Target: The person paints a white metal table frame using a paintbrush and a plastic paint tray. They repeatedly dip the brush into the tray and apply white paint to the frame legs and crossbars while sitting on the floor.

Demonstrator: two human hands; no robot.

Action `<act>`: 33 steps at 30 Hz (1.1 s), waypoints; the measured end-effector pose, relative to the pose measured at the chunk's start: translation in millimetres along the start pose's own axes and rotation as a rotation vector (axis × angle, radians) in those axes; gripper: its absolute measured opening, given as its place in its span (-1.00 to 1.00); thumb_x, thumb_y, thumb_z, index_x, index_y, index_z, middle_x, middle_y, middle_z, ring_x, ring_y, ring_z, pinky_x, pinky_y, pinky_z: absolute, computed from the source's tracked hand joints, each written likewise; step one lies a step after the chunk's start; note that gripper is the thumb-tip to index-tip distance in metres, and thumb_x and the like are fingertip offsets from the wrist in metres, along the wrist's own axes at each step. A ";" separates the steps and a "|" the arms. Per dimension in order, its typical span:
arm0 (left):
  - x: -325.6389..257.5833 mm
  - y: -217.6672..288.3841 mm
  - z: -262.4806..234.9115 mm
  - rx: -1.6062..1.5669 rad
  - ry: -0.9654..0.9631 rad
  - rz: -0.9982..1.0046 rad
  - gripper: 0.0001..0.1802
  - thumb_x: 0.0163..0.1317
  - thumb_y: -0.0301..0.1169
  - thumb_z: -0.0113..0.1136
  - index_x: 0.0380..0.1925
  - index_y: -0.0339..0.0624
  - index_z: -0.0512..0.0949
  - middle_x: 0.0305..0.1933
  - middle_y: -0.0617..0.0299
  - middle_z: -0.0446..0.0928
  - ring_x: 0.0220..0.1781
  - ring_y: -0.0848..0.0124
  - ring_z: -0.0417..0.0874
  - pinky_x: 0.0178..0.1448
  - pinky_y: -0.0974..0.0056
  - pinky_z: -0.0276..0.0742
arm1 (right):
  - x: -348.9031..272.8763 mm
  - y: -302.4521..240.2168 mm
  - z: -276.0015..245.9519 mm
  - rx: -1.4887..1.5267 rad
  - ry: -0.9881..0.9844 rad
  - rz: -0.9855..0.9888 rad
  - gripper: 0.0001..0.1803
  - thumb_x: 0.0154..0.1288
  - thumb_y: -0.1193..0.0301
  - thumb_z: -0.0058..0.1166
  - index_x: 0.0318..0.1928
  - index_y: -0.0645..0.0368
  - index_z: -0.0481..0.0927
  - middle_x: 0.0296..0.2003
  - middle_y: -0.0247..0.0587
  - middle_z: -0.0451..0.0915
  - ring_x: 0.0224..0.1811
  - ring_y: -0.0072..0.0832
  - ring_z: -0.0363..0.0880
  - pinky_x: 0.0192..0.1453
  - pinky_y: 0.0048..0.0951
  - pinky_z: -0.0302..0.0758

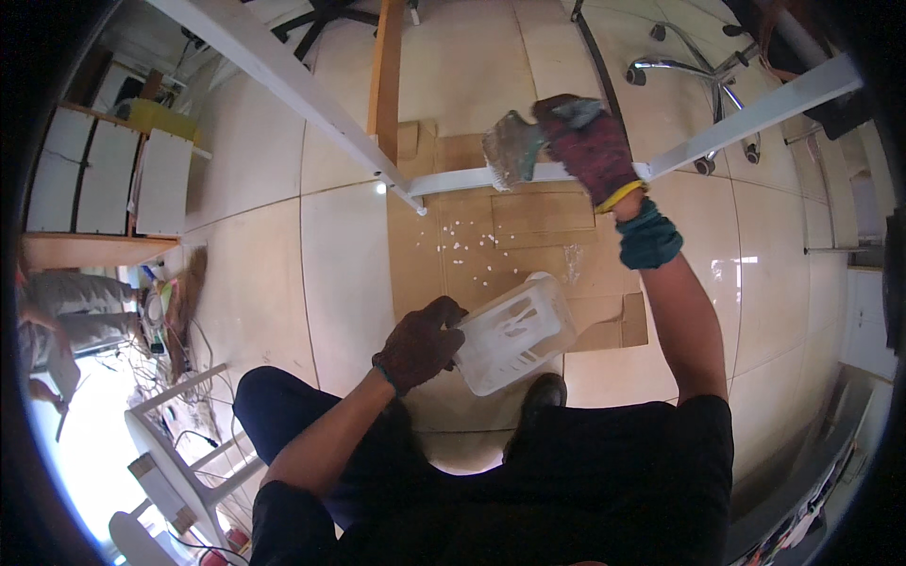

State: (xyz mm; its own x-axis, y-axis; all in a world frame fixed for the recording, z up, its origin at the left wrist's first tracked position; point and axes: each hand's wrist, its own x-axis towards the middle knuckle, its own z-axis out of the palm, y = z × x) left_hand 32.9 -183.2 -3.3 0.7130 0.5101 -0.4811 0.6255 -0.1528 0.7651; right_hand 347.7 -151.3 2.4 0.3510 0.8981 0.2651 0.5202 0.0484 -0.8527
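In my gloved left hand (422,343) is a clear plastic container (484,354), tilted and gripped at its left side. White paint (518,324) is smeared over the inside. My right hand (587,141), in a dark red glove with a yellow cuff, is closed around a wide paintbrush (514,149); its handle is mostly hidden. The brush's bristles are against the white crossbar (451,181) of a frame, which carries on to both sides. Below the bar lies a flattened cardboard sheet (453,283), dotted with white drips (458,247).
An orange-brown upright (385,85) meets the frame's long white bar (283,80). A wheeled chair base (708,75) stands at the far right. On the left are a white cabinet (99,170), tangled cables (184,387), a white metal stand (179,453) and another person's legs (80,292).
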 end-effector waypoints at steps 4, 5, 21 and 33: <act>-2.0 1.1 -0.3 -0.074 -0.015 -0.045 -0.80 0.10 -0.42 0.06 -0.31 -0.30 0.39 -0.41 -0.02 0.57 -0.50 0.21 0.66 -0.34 0.17 0.57 | -4.0 11.1 -27.0 0.226 0.053 0.529 -0.70 0.20 0.14 0.16 -0.21 0.08 0.61 -0.53 -0.40 0.53 -0.60 -0.67 0.44 -0.62 -0.63 0.27; -1.7 -0.8 -0.2 -0.032 -0.008 -0.019 -0.80 0.10 -0.42 0.06 -0.31 -0.31 0.39 -0.41 -0.03 0.57 -0.49 0.21 0.66 -0.34 0.17 0.57 | -4.6 18.8 -32.7 0.204 0.076 0.561 -0.70 0.19 0.14 0.16 -0.20 0.07 0.61 -0.54 -0.39 0.52 -0.61 -0.67 0.43 -0.64 -0.64 0.24; -0.5 2.3 -1.9 -0.009 -0.027 -0.048 -0.76 0.10 -0.41 0.07 -0.26 -0.32 0.41 -0.42 -0.07 0.57 -0.47 0.17 0.67 -0.29 0.16 0.57 | 5.6 -1.0 -26.6 -0.980 -0.077 0.158 -0.65 0.16 0.07 0.00 -0.15 -0.01 0.50 -0.36 -0.09 0.62 -0.27 -0.13 0.61 -0.22 -0.11 0.53; -3.1 4.4 -3.8 0.001 -0.014 -0.068 -0.77 0.10 -0.41 0.06 -0.27 -0.31 0.41 -0.40 -0.07 0.57 -0.47 0.17 0.66 -0.26 0.15 0.56 | 20.8 -7.5 -9.0 0.124 0.058 0.388 -0.70 0.18 0.12 0.08 -0.37 0.11 0.59 -0.61 -0.25 0.55 -0.60 -0.44 0.51 -0.51 -0.41 0.43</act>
State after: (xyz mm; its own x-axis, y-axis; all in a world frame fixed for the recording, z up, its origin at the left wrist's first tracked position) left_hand 32.3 -182.3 3.1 0.6732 0.5077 -0.5376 0.6729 -0.1192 0.7301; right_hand 358.0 -136.9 18.3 0.5477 0.8342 -0.0648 0.2440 -0.2333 -0.9413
